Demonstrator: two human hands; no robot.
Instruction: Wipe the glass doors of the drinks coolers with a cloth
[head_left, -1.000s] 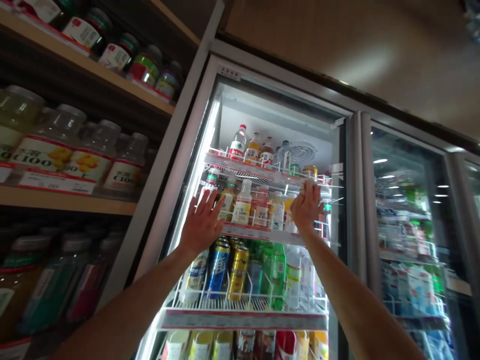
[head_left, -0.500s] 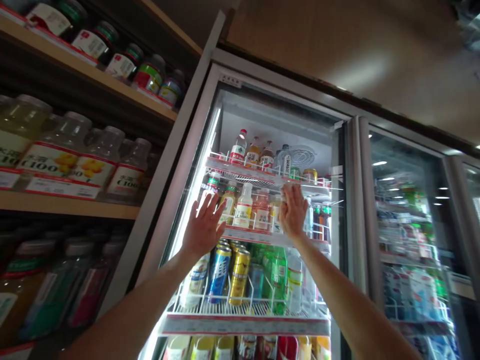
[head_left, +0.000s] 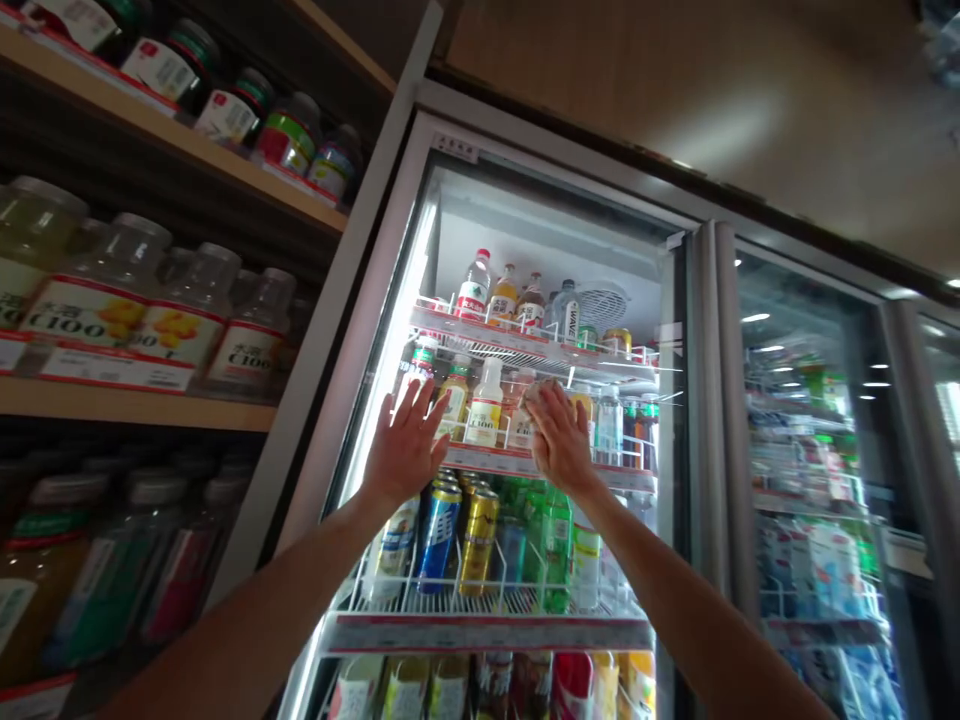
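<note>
Fingers spread, my left hand (head_left: 405, 445) is held up flat against the glass door (head_left: 540, 205) of a lit drinks fridge, holding nothing. To its right, my right hand (head_left: 561, 440) presses on the same glass. A small pale, crumpled cloth (head_left: 535, 394) shows at its fingertips, mostly hidden under the fingers. Behind the glass, between the two hands, stand a white-capped C100 bottle (head_left: 484, 410) and a pinkish bottle (head_left: 519, 425) partly covered by my right hand.
Wooden shelves (head_left: 150, 398) with several bottles rise close on the left. Inside the fridge, cans (head_left: 478, 540) and green bottles (head_left: 556, 550) fill a lower wire shelf. A vertical door frame (head_left: 721, 400) and a second glass-fronted fridge (head_left: 814, 450) stand to the right.
My right hand has slid left across the glass with the cloth, closer to my left hand. My left hand stays in nearly the same place. The view has shifted slightly.
</note>
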